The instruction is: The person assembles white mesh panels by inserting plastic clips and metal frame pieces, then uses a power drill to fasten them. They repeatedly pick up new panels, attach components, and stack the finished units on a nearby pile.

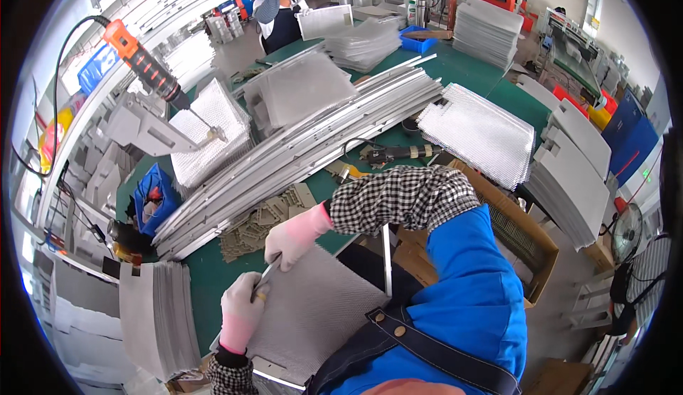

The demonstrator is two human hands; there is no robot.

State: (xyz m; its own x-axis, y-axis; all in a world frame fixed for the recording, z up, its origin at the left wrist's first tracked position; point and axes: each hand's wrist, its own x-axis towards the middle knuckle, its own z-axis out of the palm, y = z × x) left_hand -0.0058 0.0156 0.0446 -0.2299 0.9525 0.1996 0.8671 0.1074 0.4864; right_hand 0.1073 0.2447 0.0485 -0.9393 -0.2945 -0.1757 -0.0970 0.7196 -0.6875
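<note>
No text, label or sign is readable.

Blue shirt (469, 281), checked oversleeves (402, 199), dark strap (445, 356), pink-white gloves (240, 313)

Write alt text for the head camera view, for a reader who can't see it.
Pink-and-white gloved left hand and right hand grip a thin metal strip at the edge of a grey mesh panel. Beyond, long metal rails lie diagonally across a green workbench, with an orange-and-black power tool at upper left.
</note>
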